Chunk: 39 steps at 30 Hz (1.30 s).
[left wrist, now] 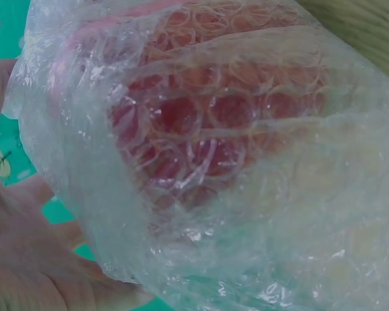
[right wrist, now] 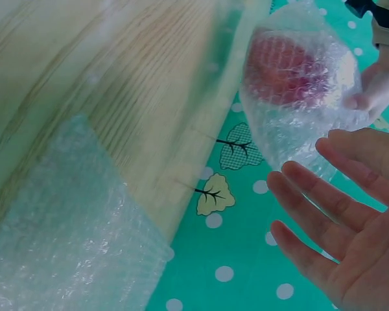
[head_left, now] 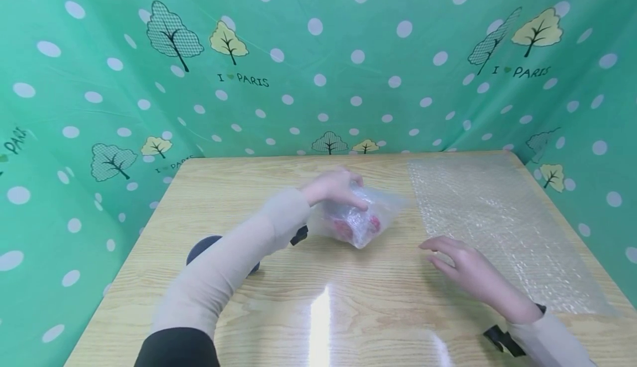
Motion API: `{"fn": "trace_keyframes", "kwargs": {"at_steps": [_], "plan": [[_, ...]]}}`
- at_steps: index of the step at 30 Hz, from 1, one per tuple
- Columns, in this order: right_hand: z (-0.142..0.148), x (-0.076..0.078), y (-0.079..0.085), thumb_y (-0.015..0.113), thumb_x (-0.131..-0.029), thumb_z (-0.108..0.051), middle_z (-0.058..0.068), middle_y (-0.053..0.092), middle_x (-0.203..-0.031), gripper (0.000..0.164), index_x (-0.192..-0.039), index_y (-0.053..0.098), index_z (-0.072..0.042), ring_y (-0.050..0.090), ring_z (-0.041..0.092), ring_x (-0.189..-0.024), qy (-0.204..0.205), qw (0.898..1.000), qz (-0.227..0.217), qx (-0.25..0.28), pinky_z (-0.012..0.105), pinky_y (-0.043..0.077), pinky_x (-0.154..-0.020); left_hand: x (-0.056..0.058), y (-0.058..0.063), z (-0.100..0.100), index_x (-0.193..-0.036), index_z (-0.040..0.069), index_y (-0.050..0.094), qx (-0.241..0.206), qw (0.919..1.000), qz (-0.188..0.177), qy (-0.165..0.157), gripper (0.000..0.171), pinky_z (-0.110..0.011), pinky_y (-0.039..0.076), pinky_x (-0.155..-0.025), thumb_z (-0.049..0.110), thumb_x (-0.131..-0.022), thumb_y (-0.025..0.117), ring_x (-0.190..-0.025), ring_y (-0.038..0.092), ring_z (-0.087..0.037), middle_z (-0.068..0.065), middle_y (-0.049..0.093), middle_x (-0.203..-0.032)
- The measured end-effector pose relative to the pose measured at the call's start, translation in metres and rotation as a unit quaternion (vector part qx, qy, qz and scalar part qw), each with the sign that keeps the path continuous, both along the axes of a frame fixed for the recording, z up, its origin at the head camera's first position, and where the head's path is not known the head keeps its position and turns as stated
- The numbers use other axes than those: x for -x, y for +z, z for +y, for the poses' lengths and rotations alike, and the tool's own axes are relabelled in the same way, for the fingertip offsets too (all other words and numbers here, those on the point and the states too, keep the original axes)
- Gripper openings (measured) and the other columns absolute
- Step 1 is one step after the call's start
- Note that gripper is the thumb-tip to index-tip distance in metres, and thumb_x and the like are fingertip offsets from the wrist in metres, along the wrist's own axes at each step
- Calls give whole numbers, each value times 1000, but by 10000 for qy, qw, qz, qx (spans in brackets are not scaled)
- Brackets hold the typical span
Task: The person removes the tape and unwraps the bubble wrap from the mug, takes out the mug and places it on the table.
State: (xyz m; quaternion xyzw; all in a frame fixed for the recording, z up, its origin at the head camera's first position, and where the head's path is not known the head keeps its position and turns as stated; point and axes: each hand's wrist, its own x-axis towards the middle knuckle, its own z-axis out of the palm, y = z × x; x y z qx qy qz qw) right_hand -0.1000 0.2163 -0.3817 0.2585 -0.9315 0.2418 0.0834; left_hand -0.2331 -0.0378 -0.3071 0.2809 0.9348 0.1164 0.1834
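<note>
A bundle of clear bubble wrap [head_left: 358, 220] with something red inside is over the middle of the table. What the red thing is cannot be made out through the layers. My left hand [head_left: 338, 187] grips the bundle from above, thumb on the near side; in the left wrist view the wrap [left wrist: 246, 214] fills most of the picture. To the right of the bundle, my right hand [head_left: 463, 265] is held apart from it with nothing in it. Its fingers [right wrist: 318, 201] are loosely spread in the right wrist view, pointing toward the bundle [right wrist: 292, 78].
A flat sheet of bubble wrap [head_left: 478, 218] covers the right side of the wooden table [head_left: 278, 312]. Partly hidden under my left forearm is a dark round object [head_left: 200, 247]. Green dotted cloth [head_left: 298, 41] hangs behind the table and at both sides.
</note>
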Motion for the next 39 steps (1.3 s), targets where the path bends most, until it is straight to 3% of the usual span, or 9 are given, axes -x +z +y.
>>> {"fn": "trace_keyframes", "kwargs": {"at_steps": [11,25,32,35,39], "plan": [[-4,-4,4,66,-75,-3,7,64,-99,24,-99,63,-6,59,25,-92,148,9989,435,114,42,49,-79,-8,-5,23,-111,18,55,91,9994,21,-337,51,-23,45,-74,47,-70,67,-90,49,-12,0,52,-102],[-6,-7,7,69,-68,-3,5,64,-98,32,-98,64,-10,60,21,-89,473,9926,1099,212,38,51,-76,-19,-9,43,-115,20,53,224,9977,-9,-639,55,-23,45,-75,49,-70,67,-91,49,-10,1,51,-108],[-7,-10,8,68,-71,-8,3,64,-98,26,-97,64,-9,60,21,-89,476,9902,1291,244,35,50,-76,-22,-15,50,-113,22,53,242,9971,-33,-727,55,-19,43,-66,50,-69,68,-86,48,-9,1,48,-105],[-7,-11,9,69,-70,-7,3,64,-98,27,-96,65,-10,60,21,-89,448,9902,1290,275,34,50,-76,-23,-17,51,-112,22,54,274,9966,1,-781,53,-22,42,-73,50,-69,68,-88,47,-9,2,49,-106],[-7,-12,10,70,-67,-3,2,64,-98,30,-96,65,-10,60,20,-89,377,9912,1242,265,33,50,-77,-24,-18,53,-111,23,54,309,9962,8,-813,51,-34,38,-92,49,-70,67,-96,47,-10,3,51,-111]]}}
